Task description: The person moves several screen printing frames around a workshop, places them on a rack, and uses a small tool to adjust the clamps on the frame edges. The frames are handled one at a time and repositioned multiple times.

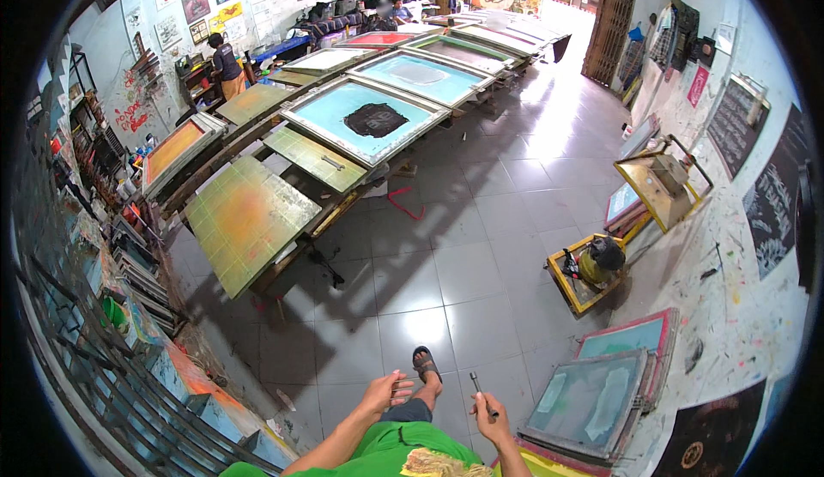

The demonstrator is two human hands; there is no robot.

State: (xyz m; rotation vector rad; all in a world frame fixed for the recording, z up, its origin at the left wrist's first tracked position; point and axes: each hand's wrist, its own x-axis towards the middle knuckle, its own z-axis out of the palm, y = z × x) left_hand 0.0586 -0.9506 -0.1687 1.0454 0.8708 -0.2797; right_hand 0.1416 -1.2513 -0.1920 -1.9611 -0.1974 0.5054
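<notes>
My right hand (491,417) is closed around a metal tool with a slim shaft and a dark end, which looks like a socket wrench (475,381); its far tip points up and away from me. My left hand (384,394) hangs in front of my green shirt, fingers loosely curled and apart, with nothing visible in it. Both hands are in the air over the tiled floor, away from the long printing table. On a narrow green platen (318,158) at the table's near end lies a small metal wrench (332,163).
Screen-printing frames (373,121) line the table, with a larger green board (249,220) at its near corner. A yellow-framed stand (586,275) and leaning screens (588,400) are at right. Dark metal railings (81,348) curve along the left. A person (227,67) stands far left.
</notes>
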